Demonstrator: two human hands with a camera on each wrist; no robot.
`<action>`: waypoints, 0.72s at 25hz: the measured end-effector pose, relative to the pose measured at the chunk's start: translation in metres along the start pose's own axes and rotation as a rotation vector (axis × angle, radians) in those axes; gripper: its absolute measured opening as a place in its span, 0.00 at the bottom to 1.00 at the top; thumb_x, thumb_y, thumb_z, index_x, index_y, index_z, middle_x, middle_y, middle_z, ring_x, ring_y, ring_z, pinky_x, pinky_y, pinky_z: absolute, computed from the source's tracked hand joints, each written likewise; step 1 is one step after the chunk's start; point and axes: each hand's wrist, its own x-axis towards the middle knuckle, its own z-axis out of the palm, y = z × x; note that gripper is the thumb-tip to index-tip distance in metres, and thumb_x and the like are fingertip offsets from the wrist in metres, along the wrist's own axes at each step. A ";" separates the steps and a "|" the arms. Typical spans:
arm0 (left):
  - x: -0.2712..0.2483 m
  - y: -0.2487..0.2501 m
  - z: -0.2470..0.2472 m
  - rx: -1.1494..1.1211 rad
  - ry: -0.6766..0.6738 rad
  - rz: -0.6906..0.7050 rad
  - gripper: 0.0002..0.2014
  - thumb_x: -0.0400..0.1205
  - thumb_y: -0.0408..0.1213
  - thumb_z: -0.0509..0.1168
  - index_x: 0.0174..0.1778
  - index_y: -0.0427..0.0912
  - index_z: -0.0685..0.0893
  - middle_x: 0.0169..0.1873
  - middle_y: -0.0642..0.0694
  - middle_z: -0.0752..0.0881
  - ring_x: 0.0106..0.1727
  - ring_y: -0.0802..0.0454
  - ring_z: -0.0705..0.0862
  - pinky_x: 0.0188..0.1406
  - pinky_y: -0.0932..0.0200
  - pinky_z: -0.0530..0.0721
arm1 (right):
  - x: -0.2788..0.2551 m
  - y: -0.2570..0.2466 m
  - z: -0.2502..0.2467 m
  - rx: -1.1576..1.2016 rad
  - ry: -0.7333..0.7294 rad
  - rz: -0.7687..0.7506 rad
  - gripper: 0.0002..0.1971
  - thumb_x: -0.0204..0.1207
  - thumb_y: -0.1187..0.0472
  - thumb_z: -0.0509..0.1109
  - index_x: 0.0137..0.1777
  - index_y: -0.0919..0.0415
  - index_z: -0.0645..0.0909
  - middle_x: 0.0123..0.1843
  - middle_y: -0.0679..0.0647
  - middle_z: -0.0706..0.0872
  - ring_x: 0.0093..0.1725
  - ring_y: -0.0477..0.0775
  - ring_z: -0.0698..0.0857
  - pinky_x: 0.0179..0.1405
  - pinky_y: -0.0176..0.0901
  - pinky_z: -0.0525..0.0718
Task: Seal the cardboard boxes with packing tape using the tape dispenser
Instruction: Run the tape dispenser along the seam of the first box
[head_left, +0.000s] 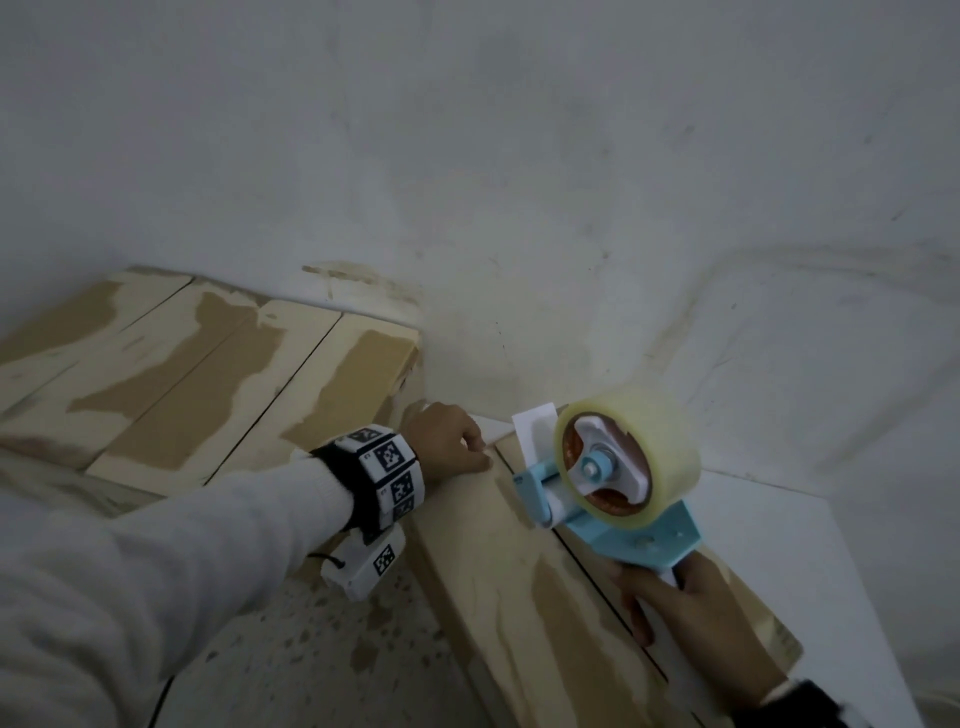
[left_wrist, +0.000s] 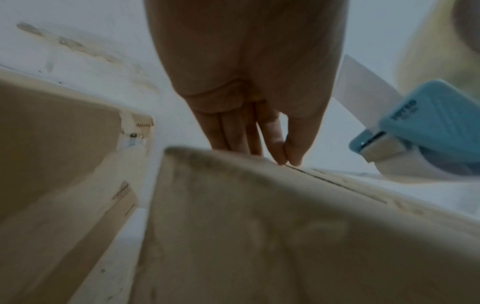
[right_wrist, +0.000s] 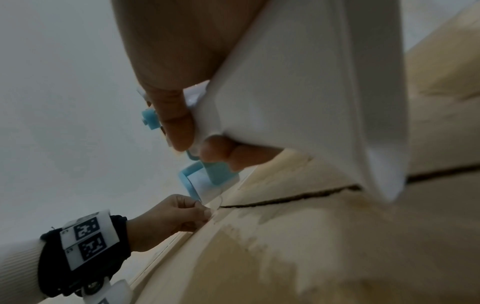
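A cardboard box (head_left: 519, 597) lies in front of me, its flap seam (head_left: 597, 577) running away from me. My right hand (head_left: 670, 608) grips the white handle of the blue tape dispenser (head_left: 649, 535), which carries a clear tape roll (head_left: 670, 441). The dispenser's front end sits on the seam close to the box's far edge. My left hand (head_left: 452, 436) is at that far edge. In the right wrist view, its thumb and forefinger (right_wrist: 202, 209) pinch the clear tape end beside the dispenser's mouth (right_wrist: 202, 183). The left wrist view has those fingertips (left_wrist: 285, 158) meeting at the box edge.
A second cardboard box (head_left: 208, 379) with torn, patchy flaps lies to the left. A white wall (head_left: 519, 182) rises just behind both boxes. A white flat board (head_left: 779, 571) lies to the right, and speckled floor (head_left: 311, 649) shows between the boxes.
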 end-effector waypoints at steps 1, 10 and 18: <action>-0.005 0.002 0.001 -0.001 0.017 0.013 0.06 0.72 0.43 0.74 0.35 0.46 0.83 0.43 0.49 0.87 0.41 0.56 0.81 0.52 0.58 0.82 | -0.001 -0.001 0.000 -0.002 -0.001 0.002 0.07 0.69 0.74 0.72 0.32 0.66 0.81 0.22 0.66 0.75 0.17 0.56 0.69 0.19 0.42 0.69; -0.024 0.014 0.023 0.187 -0.128 0.059 0.30 0.81 0.54 0.43 0.76 0.44 0.69 0.73 0.41 0.73 0.73 0.42 0.73 0.71 0.44 0.71 | -0.008 -0.005 0.003 -0.131 -0.042 -0.028 0.08 0.71 0.69 0.72 0.32 0.67 0.78 0.23 0.61 0.77 0.21 0.55 0.73 0.21 0.44 0.73; -0.030 0.008 0.050 0.239 -0.069 0.073 0.26 0.86 0.49 0.47 0.81 0.48 0.60 0.80 0.46 0.61 0.80 0.46 0.62 0.72 0.42 0.69 | -0.007 -0.018 0.001 -0.469 -0.157 -0.073 0.05 0.77 0.55 0.69 0.44 0.56 0.78 0.27 0.53 0.82 0.19 0.41 0.77 0.21 0.31 0.77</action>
